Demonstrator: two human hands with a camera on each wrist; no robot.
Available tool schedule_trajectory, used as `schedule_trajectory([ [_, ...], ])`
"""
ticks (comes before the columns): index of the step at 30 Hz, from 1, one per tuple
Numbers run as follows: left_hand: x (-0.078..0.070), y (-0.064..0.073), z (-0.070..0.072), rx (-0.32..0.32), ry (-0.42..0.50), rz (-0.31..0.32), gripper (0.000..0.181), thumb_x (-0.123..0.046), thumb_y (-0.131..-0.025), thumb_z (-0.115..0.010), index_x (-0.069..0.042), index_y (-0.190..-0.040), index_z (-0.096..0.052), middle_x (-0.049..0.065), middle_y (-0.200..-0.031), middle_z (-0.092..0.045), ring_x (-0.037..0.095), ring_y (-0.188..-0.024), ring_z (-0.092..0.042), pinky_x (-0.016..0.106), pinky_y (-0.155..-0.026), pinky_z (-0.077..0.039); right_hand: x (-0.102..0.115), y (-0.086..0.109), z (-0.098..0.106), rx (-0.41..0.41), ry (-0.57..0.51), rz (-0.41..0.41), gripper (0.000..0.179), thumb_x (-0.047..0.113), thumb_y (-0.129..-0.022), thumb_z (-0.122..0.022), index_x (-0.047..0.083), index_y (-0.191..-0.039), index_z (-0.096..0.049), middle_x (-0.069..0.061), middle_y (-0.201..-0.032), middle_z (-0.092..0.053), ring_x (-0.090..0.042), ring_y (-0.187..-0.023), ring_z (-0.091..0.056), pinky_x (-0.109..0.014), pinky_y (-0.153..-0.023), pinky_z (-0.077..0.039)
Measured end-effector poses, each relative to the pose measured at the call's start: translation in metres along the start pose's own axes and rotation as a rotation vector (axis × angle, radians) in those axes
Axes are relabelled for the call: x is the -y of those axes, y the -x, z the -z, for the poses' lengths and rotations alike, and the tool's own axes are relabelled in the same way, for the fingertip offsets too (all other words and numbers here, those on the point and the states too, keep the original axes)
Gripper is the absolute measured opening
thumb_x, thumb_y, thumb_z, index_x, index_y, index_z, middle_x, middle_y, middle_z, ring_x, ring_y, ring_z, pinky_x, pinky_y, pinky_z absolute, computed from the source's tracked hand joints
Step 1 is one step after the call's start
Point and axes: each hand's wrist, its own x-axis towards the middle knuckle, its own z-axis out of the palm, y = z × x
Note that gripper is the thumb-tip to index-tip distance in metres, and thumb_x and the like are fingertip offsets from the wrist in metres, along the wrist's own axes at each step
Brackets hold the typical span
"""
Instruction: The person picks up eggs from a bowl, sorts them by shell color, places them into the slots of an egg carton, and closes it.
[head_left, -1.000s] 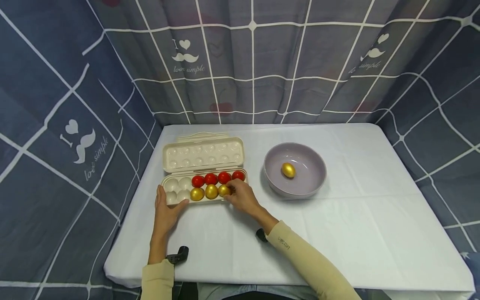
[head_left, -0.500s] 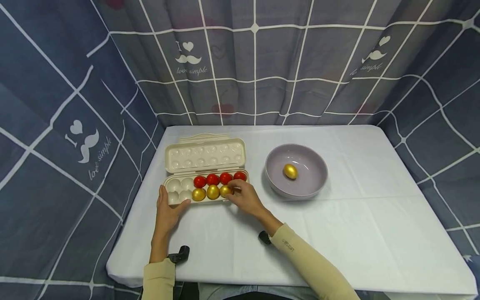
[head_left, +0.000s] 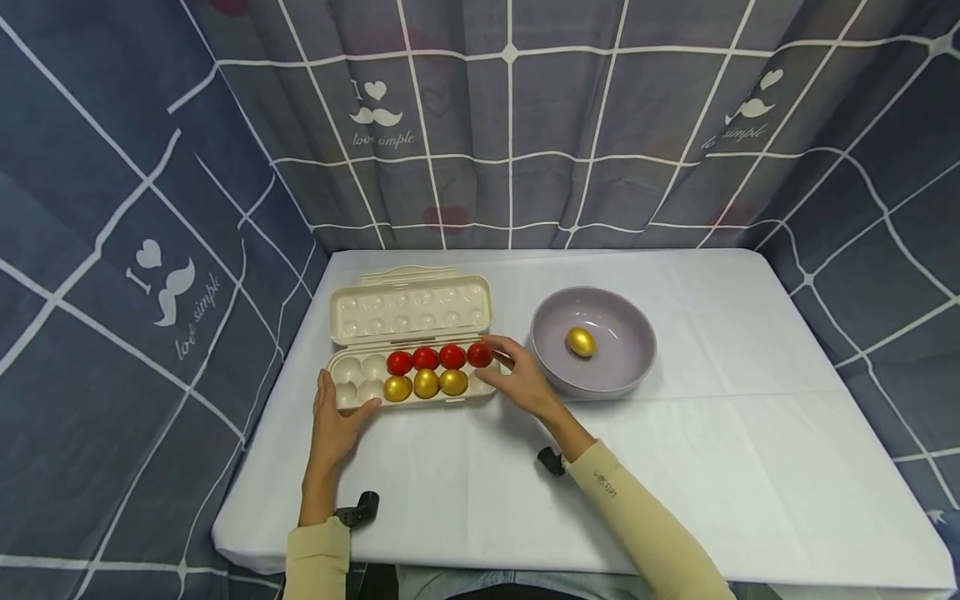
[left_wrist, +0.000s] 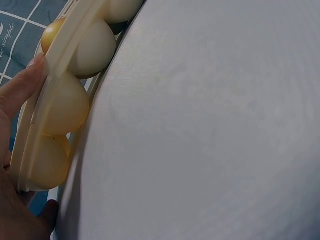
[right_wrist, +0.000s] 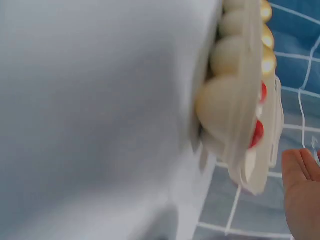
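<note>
A cream egg carton (head_left: 345, 372) lies with its lid (head_left: 410, 312) folded back. In its back row sit several red eggs (head_left: 425, 358), in its front row three golden eggs (head_left: 427, 383). The cups at the left end and the front right one hold nothing. My left hand (head_left: 335, 427) grips the carton's front left corner; the left wrist view shows the thumb (left_wrist: 31, 75) on its rim. Close beside the rightmost red egg (head_left: 479, 355) is my right hand (head_left: 527, 382), fingers spread and extended. The right wrist view shows that hand apart from the carton.
To the right stands a lilac bowl (head_left: 633, 367) with one golden egg (head_left: 580, 342) in it, close to my right hand. A white cloth (head_left: 720, 467) covers the table. Grey checked curtains (head_left: 555, 125) surround it at the back and sides.
My right hand has released the rightmost golden egg in the carton and moved right and slightly back, beside the red egg at the end. The left hand keeps its place.
</note>
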Motion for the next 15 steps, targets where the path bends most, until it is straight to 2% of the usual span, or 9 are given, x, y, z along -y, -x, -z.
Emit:
schedule_trajectory([
  [5, 0.000, -0.001, -0.001, 0.004, -0.008, -0.005, 0.119, -0.040, -0.084, -0.079, -0.004, -0.156, 0.008, 0.014, -0.163, 0.010, 0.031, -0.149, 0.008, 0.050, -0.118, -0.002, 0.010, 0.005, 0.023, -0.054, 0.026, -0.010, 0.052, -0.005, -0.085, -0.072, -0.018, -0.131, -0.049, -0.032, -0.133, -0.051, -0.045, -0.128, -0.047, -0.050, -0.108, -0.037],
  [9, 0.001, -0.003, -0.001, 0.006, -0.008, -0.015, 0.119, -0.042, -0.084, -0.079, -0.004, -0.156, 0.008, 0.014, -0.163, 0.011, 0.031, -0.149, 0.009, 0.050, -0.118, -0.001, 0.014, 0.010, 0.040, -0.106, -0.002, -0.019, 0.056, -0.008, -0.084, -0.072, -0.020, -0.133, -0.046, -0.032, -0.136, -0.049, -0.046, -0.130, -0.044, -0.049, -0.110, -0.034],
  [15, 0.001, -0.002, -0.002, -0.003, 0.003, -0.017, 0.118, -0.039, -0.084, -0.079, -0.004, -0.156, 0.008, 0.015, -0.163, 0.011, 0.032, -0.149, 0.009, 0.051, -0.118, 0.000, 0.017, 0.014, 0.054, -0.126, -0.016, -0.039, 0.054, -0.007, -0.085, -0.070, -0.021, -0.132, -0.046, -0.034, -0.136, -0.048, -0.047, -0.131, -0.043, -0.049, -0.110, -0.033],
])
